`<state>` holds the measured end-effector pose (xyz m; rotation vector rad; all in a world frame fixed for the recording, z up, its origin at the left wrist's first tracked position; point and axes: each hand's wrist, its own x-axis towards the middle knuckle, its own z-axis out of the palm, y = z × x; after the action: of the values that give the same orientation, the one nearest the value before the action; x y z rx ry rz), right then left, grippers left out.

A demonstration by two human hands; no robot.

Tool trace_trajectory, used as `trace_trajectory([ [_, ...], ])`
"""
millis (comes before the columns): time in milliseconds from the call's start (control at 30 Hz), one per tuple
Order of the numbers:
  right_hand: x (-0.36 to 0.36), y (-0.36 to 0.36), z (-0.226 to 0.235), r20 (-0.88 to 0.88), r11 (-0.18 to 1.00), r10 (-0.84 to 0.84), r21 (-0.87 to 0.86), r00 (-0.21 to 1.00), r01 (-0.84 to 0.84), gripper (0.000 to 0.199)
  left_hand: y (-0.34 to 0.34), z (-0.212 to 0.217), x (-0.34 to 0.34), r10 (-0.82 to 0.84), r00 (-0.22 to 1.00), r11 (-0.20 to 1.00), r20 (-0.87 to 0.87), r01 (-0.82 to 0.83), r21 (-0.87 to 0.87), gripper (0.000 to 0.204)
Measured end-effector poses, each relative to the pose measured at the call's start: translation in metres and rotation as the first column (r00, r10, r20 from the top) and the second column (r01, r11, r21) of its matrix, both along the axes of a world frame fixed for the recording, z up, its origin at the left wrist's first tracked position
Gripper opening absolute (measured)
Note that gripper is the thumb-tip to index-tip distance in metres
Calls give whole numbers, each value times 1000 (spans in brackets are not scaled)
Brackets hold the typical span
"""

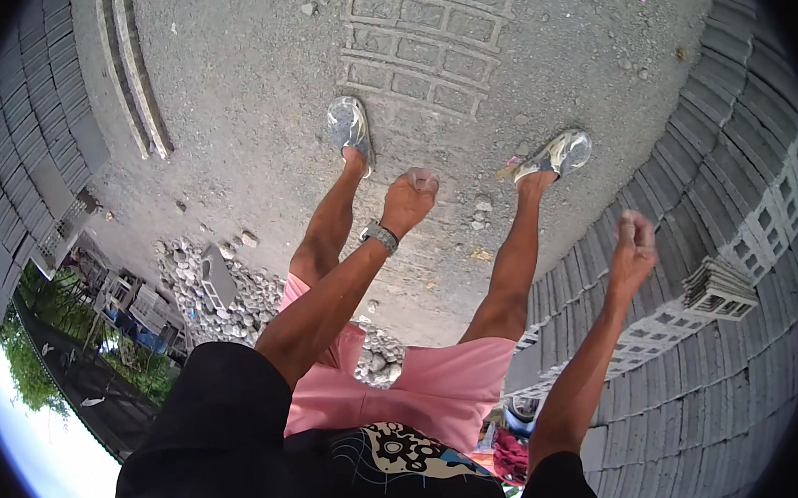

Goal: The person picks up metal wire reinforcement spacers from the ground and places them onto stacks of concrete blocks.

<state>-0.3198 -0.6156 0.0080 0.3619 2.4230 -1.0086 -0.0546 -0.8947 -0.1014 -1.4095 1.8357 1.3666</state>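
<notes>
My left hand [411, 197] is held in front of me above the dusty ground, fingers curled in, with nothing visible in it. A watch [381, 238] with a grey band is on that wrist. My right hand [635, 252] hangs out to the right, its fingers bent inward and no object showing between them. Nearest to it is a long stack of grey concrete hollow blocks [690, 191], and it appears apart from them. Below, my feet stand wide in patterned grey clogs [349, 125], on either side of my left hand.
A grid of rectangular block outlines [411, 55] marks the ground ahead. Two long narrow bars [130, 64] lie at the far left, near another block stack [36, 76]. One hollow block [218, 278] rests on a stone pile [243, 301]. Several thin blocks [720, 290] sit at right.
</notes>
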Motion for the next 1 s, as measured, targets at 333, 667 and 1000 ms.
trace_trajectory([
  [333,196,-375,-293,304,861,508,-156,806,-484,30,-197,12,10,795,605,597,-35,-772,220,36],
  [667,239,-490,-370,188,853,357,333,915,-401,33,-256,14,45,968,248,239,-26,-894,379,43],
  [1000,177,-534,-357,-39,972,45,232,998,-35,34,-269,12,44,963,268,222,38,-863,454,42],
])
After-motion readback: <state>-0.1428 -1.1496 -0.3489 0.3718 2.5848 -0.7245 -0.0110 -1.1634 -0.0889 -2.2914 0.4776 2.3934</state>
